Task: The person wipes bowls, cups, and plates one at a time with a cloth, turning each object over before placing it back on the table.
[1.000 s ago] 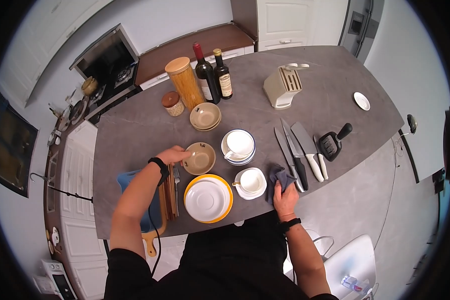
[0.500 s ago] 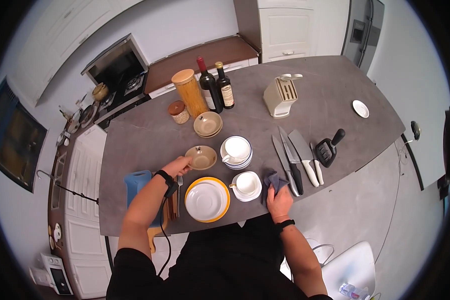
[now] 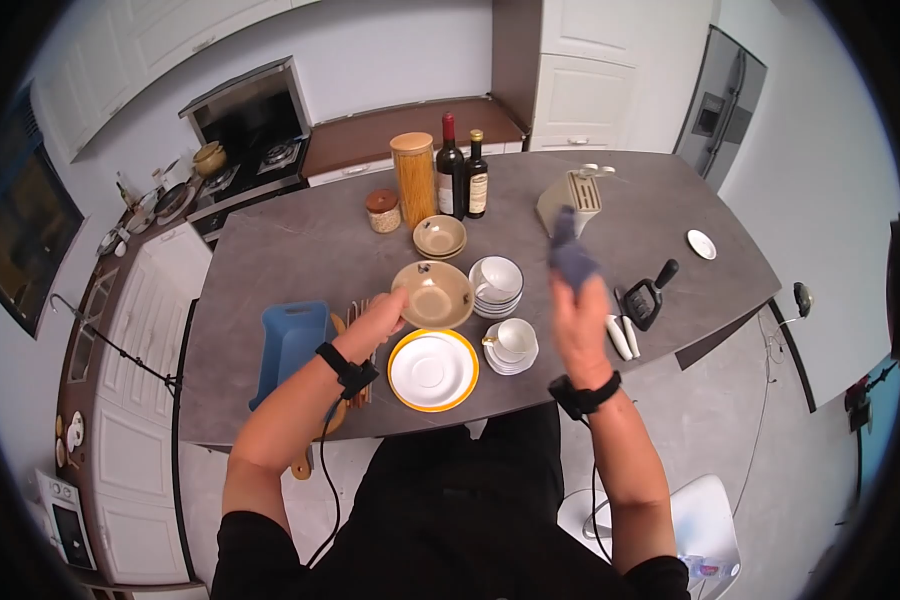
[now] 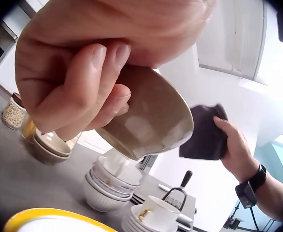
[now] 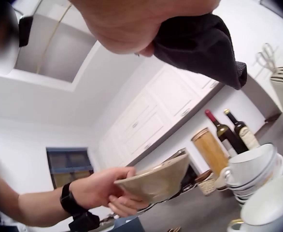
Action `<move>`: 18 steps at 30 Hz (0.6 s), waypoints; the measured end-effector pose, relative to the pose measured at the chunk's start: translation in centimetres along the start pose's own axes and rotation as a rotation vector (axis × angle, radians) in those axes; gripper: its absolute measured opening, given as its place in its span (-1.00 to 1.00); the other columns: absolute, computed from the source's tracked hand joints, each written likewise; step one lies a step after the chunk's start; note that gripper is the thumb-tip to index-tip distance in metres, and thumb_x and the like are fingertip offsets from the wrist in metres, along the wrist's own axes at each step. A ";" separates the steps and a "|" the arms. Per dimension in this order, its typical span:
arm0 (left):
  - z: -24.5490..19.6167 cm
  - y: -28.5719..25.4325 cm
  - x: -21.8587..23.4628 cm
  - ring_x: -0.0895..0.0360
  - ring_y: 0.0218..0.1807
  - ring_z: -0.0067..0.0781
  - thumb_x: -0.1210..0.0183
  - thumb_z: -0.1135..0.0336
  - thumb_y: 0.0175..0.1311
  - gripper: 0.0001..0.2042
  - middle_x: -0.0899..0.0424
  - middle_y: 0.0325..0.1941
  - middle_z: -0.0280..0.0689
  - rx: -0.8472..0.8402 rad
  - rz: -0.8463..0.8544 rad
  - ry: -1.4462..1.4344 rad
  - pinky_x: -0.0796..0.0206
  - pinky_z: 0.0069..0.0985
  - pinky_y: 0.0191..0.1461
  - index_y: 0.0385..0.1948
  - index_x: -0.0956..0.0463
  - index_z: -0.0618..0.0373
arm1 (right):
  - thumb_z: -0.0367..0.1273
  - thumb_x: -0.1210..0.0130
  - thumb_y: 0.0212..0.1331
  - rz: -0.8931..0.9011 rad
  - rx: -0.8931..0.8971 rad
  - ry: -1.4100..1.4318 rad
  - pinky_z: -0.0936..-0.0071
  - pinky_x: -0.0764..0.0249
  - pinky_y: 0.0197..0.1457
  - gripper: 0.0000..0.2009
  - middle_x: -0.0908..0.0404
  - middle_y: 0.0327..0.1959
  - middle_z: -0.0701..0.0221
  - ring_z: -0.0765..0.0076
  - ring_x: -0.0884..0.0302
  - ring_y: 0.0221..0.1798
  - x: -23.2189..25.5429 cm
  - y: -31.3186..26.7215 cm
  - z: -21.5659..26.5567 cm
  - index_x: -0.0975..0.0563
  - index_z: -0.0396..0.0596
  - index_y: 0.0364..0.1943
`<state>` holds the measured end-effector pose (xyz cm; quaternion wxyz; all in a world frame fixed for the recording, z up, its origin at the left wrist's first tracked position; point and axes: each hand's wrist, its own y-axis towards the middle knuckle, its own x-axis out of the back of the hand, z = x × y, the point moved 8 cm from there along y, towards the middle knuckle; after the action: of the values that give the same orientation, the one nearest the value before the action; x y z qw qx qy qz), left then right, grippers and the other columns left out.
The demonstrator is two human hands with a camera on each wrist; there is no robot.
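Observation:
My left hand [image 3: 375, 322] grips the near-left rim of a beige bowl [image 3: 435, 295], lifted and tilted above the counter. In the left wrist view, fingers curl at the rim and the bowl's underside [image 4: 148, 118] shows. A dark grey cloth [image 3: 573, 258] hangs in my right hand [image 3: 582, 325], raised over the counter to the right of the bowl and apart from it. Below the bowl lie a white plate [image 3: 433, 370] and a yellow-rimmed one. Two stacked beige bowls [image 3: 440, 236] stand behind it; to its right are a cup on stacked bowls [image 3: 497, 278] and a cup on saucers [image 3: 515, 340].
A pasta jar [image 3: 415, 180], a small oat jar [image 3: 382, 212] and two bottles [image 3: 450, 170] stand at the back. Right of them are a knife block [image 3: 570, 203], knives [image 3: 623, 338], a black-handled sharpener [image 3: 642, 302] and a small dish [image 3: 701, 244]. A blue tray [image 3: 295, 345] lies left.
My left hand has lifted the bowl off the counter and tilted it. My right hand has risen from the counter's front edge with the cloth. The head view has shifted.

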<state>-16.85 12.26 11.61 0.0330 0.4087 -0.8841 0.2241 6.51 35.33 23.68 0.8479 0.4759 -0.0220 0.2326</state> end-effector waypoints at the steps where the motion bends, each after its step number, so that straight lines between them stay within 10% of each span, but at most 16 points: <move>1: -0.6 -0.9 -1.0 0.02 -0.73 -0.64 0.08 -0.02 0.27 -0.66 -0.22 -0.76 -0.50 -0.025 -0.004 -0.023 0.23 -0.47 -0.63 -0.64 -0.33 -0.06 | -0.46 -0.27 0.22 0.079 0.163 -0.077 0.15 -0.56 0.01 -0.74 -0.66 -0.12 0.08 -0.09 -0.64 -0.09 -1.7 0.1 2.6 -0.61 -0.24 -0.03; 3: -1.1 -1.1 -2.6 -0.24 -0.69 -0.60 0.09 0.02 0.38 -0.64 -0.45 -0.64 -0.42 -0.094 0.105 -0.017 -0.01 -0.48 -0.63 -0.50 -0.50 0.05 | -0.42 -0.31 0.13 0.468 0.182 -0.125 0.05 -0.51 0.02 -0.73 -0.61 -0.19 0.08 -0.16 -0.58 -0.11 -6.3 -1.9 6.4 -0.60 -0.25 -0.11; 7: 2.0 0.9 -4.4 -0.69 -0.18 -0.59 0.10 0.14 0.63 -0.62 -0.71 -0.15 -0.32 -0.276 0.315 -0.203 -0.56 -0.52 -0.17 -0.03 -0.63 0.26 | -0.36 -0.35 0.12 0.645 0.305 0.005 0.10 -0.47 0.07 -0.69 -0.55 -0.14 0.13 -0.06 -0.52 -0.06 -9.5 -7.0 9.9 -0.58 -0.26 -0.13; 12: 0.5 -4.0 -4.1 -0.28 -0.57 -0.71 0.03 0.19 0.42 -0.70 -0.42 -0.57 -0.53 -0.042 0.391 0.208 -0.05 -0.57 -0.53 -0.55 -0.50 0.02 | -0.37 -0.34 -0.06 0.788 0.432 -0.024 0.13 -0.46 0.08 -0.55 -0.49 -0.08 0.21 0.01 -0.49 -0.01 -6.9 -10.2 10.4 -0.52 -0.20 -0.03; 16: -1.1 -5.5 -4.7 -0.28 -0.48 -0.57 0.03 0.11 0.37 -0.69 -0.39 -0.51 -0.39 0.055 0.543 0.434 -0.17 -0.46 -0.41 -0.51 -0.43 0.12 | -0.40 -0.35 -0.09 0.742 0.585 0.011 0.17 -0.44 -0.01 -0.62 -0.46 -0.16 0.21 0.04 -0.47 -0.11 -4.6 -10.2 10.9 -0.51 -0.17 -0.13; 18: -2.6 -5.8 -6.0 -0.21 -0.50 -0.68 0.07 0.18 0.41 -0.75 -0.35 -0.51 -0.51 -0.152 0.422 0.208 -0.03 -0.55 -0.45 -0.46 -0.46 0.05 | -0.39 -0.31 -0.07 0.662 0.510 -0.020 0.19 -0.43 -0.06 -0.66 -0.45 -0.21 0.25 0.08 -0.46 -0.15 -4.3 -9.1 10.2 -0.51 -0.16 -0.17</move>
<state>-8.93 14.28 14.64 0.1071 0.1861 -0.9560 0.1998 8.34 21.40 20.89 0.5822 0.6402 -0.1238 0.4857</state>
